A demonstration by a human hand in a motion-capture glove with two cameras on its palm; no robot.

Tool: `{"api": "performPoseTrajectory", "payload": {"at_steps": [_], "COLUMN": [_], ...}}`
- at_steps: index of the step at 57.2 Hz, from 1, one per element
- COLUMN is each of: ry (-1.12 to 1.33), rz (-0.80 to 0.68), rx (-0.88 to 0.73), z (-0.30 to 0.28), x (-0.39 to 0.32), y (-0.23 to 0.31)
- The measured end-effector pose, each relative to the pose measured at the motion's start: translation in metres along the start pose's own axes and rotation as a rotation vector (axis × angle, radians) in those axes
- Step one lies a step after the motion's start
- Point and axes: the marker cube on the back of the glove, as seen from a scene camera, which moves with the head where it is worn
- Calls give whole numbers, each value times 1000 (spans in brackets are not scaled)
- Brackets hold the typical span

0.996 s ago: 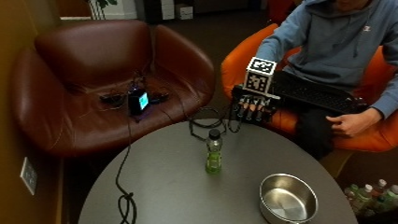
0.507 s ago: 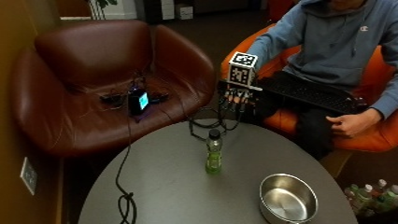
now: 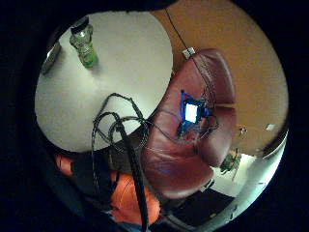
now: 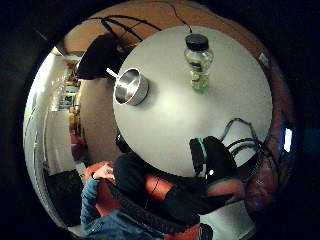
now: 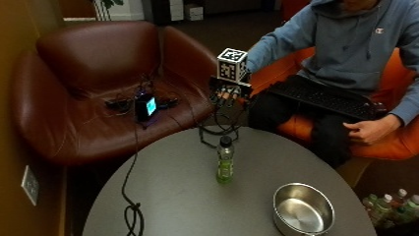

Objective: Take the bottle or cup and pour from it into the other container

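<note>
On the round grey surface (image 5: 170,196) a small plastic bottle (image 5: 225,160) stands upright, with a black cap and a green drink in its lower part. A round metal bowl (image 5: 303,209) sits on the same surface, well apart from the bottle, near the edge that faces the person. The person sits in an orange chair (image 5: 308,123) beyond the surface, and the gloved right hand (image 5: 227,92) is in the air above the far edge, not touching the bottle. Its fingers (image 5: 224,97) point downward and hold nothing; they look relaxed and a little apart. The bare hand (image 5: 368,131) rests on the person's lap. Beside the surface there is a brown leather armchair (image 5: 98,93) with a small lit device (image 5: 145,106) on its seat.
</note>
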Motion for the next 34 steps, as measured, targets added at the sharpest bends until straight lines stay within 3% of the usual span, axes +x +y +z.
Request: {"api": "performPoseTrajectory", "payload": {"at_steps": [15, 34], "ry": [-180, -438], "rz": [8, -37], "rx": [-13, -126], "z": [17, 48], "x": [35, 64], "y": [-12, -67]}}
